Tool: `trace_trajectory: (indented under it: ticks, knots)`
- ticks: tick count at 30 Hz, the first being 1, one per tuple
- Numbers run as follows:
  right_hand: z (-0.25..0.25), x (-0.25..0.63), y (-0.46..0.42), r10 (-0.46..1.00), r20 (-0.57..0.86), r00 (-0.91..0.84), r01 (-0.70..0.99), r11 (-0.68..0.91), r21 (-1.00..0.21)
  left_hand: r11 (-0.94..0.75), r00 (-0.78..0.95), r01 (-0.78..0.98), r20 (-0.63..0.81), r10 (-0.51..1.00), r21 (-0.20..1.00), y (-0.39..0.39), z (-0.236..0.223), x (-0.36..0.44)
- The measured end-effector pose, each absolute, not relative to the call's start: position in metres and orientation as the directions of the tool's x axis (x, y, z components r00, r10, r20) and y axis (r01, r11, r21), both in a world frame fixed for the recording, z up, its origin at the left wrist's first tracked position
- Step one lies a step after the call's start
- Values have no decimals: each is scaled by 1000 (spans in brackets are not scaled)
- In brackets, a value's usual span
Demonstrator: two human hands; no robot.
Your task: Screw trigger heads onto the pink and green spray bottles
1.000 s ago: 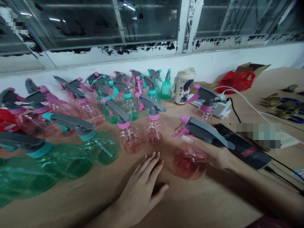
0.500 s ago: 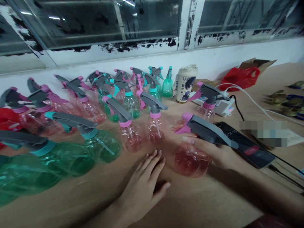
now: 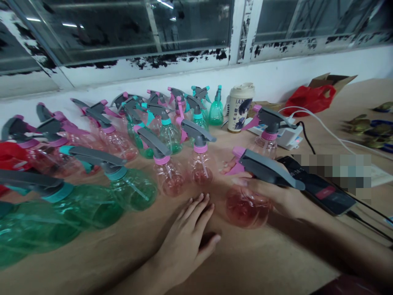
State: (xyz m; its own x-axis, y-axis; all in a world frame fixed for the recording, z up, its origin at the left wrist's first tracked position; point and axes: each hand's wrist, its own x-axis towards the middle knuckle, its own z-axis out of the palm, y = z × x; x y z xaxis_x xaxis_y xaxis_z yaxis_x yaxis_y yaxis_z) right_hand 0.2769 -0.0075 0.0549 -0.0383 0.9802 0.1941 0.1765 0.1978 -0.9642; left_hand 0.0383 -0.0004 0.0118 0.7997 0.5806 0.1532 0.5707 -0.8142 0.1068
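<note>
My right hand (image 3: 270, 190) is wrapped round the neck of a pink spray bottle (image 3: 247, 211), just under its grey and pink trigger head. The bottle stands upright on the brown tabletop (image 3: 245, 262), and its collar is hidden by my fingers. To its left, my left hand (image 3: 190, 233) lies flat on the table with fingers stretched out, holding nothing. Beyond my left fingertips stand two more pink bottles, a nearer one (image 3: 168, 178) and one to its right (image 3: 201, 168). A green spray bottle (image 3: 133, 190) with a turquoise collar is to the left.
Several green and pink spray bottles crowd the left and back. A paper coffee cup (image 3: 240, 108), another pink bottle (image 3: 266, 143) and a white power strip (image 3: 288, 137) stand behind my right hand. A phone (image 3: 322, 190) with a cable lies at right. Farther off is a red bag (image 3: 310, 100).
The view has shifted slightly. My right hand keeps its hold on the pink spray bottle, whose head has turned or tilted only a little. My left hand stays flat in place.
</note>
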Motion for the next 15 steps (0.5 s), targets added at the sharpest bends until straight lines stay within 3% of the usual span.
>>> trace_trajectory:
  ticks: [9,15]
  knots:
    - [65,272,-7,952,305,28,261,288,-921,-819,801,561,173,573,118,-1,11,39]
    - [64,272,-7,955,295,14,240,283,-929,-814,801,572,147,580,96,-1,13,39]
